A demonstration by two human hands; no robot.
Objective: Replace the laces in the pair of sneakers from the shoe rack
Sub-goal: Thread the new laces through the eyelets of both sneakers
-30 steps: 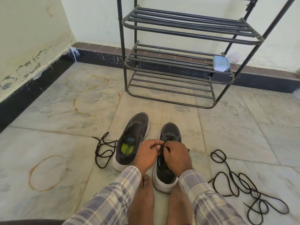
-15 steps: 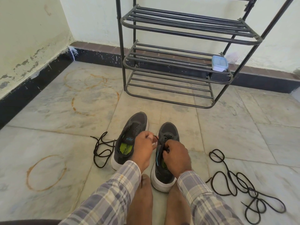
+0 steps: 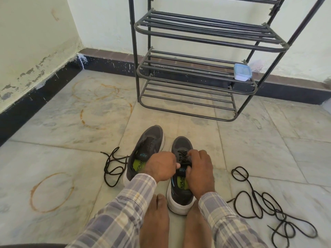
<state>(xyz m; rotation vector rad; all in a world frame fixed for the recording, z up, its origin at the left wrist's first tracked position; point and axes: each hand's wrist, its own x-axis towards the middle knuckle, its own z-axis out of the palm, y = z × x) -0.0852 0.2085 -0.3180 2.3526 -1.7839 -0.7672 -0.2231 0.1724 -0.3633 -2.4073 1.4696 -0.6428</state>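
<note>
Sneakers (image 3: 181,145): dark grey uppers, white soles, lime-green insoles (image 3: 138,164), blue tongue print. Laces (image 3: 259,203): black. Rack (image 3: 206,38): black. Box (image 3: 242,72): translucent white, blue lid. Sleeves (image 3: 125,208): plaid of grey-blue, white and pale yellow. Floor (image 3: 268,149): pale grey mottled marble with rust-orange rings (image 3: 52,192). Wall (image 3: 107,20): cream. Skirting (image 3: 26,108): black, white-flecked.

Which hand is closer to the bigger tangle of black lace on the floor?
Right. The right hand works at the sneaker beside the bigger tangle; the left hand is farther off, on the sneaker's other side.
</note>
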